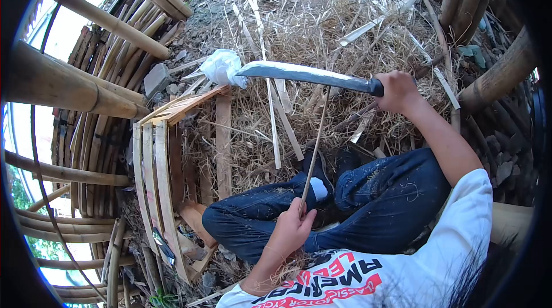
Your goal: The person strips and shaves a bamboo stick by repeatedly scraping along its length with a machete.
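Observation:
A long machete (305,73) with a dark handle is gripped at its handle by my right hand (398,92), its blade reaching left across the middle of the view. My left hand (293,224) is closed around the lower end of a thin bamboo strip (316,147). That strip rises away from my lap, and its far end meets the underside of the blade. Whether blade and strip touch is hard to tell. My crossed legs in blue jeans (385,204) lie beneath both hands.
A wooden slatted crate (155,181) stands at my left, with a crumpled white plastic bag (221,68) beyond it. Shavings and split strips (269,118) cover the ground ahead. Thick bamboo poles (75,87) are at the left, another pole (500,72) at the right.

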A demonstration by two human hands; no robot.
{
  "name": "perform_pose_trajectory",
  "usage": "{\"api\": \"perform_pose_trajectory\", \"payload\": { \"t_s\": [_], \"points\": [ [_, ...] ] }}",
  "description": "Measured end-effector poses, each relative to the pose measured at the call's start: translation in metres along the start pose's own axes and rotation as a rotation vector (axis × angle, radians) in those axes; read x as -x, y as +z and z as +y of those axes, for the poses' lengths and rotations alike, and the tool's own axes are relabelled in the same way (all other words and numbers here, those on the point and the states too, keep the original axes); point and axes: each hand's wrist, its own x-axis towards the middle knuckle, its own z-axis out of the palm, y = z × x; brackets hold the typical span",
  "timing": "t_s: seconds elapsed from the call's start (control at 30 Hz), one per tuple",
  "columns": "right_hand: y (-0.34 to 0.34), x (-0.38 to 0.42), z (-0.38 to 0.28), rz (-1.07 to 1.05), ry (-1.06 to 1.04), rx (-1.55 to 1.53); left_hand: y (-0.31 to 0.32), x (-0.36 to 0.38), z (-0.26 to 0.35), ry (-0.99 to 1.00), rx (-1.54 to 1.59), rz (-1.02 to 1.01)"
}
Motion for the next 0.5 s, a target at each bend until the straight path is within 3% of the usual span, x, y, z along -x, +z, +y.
{"api": "perform_pose_trajectory", "payload": {
  "t_s": [0.5],
  "points": [
    [-0.013,0.0,-0.007,-0.067,0.057,0.004,0.0,0.005,-0.001,0.035,-0.086,0.021]
  ]
}}
